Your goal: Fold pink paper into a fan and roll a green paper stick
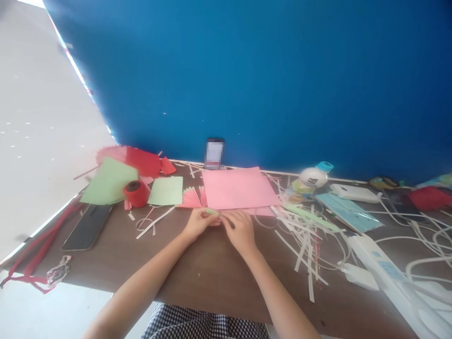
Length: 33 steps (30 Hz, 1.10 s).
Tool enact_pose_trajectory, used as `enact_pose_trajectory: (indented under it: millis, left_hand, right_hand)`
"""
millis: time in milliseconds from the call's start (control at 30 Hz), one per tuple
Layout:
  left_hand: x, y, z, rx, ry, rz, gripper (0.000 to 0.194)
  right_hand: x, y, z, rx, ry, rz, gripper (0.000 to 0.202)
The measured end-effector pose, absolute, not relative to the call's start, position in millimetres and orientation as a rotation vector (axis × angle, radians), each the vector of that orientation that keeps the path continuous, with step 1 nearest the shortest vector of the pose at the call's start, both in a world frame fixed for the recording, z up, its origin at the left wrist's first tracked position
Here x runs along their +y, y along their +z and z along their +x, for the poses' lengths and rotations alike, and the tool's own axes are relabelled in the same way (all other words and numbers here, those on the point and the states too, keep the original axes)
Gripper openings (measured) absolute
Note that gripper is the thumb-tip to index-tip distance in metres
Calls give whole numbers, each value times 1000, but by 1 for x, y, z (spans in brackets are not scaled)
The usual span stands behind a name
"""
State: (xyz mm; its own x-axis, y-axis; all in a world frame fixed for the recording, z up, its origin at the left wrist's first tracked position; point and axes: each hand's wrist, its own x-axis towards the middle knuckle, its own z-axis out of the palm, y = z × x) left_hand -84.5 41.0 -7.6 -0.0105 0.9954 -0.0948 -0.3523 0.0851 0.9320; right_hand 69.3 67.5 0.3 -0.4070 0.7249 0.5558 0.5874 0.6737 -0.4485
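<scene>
Both my hands meet at the middle of the brown table, in front of a pink sheet of paper [240, 188]. Between the fingers of my left hand [198, 223] shows a small green paper strip [212, 212], pinched at its end. My right hand [240, 228] is closed in a pinch close to the strip's other end; its fingertips seem to hold the same strip. Just behind my left hand lies a pleated pink paper fan [194, 197]. A pale green paper square [165, 190] is to the left of the fan.
Left are a red thread spool [136, 193], green paper [109, 181], red paper [141, 161] and a dark phone [87, 227]. Another phone [214, 153] leans on the blue partition. Right are a glue bottle [313, 176], paper scraps [303, 235], a power strip [383, 268] and white cables [431, 235].
</scene>
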Motion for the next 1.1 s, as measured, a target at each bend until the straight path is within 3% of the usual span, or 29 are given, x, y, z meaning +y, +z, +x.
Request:
enact_pose_trajectory:
  millis: [167, 567, 967, 1100]
  left_hand:
    - [41, -7, -84, 890, 1220, 927, 35]
    - [40, -14, -87, 812, 1126, 974, 37]
    - [43, -13, -81, 952, 1119, 905, 32]
    - [40, -9, -82, 917, 1102, 944, 34]
  right_hand:
    - [69, -3, 71, -2001, 497, -957, 15]
    - [69, -1, 75, -2025, 553, -907, 18]
    - [68, -3, 75, -2328, 129, -745, 23]
    - [67, -4, 74, -2295, 222, -720, 28]
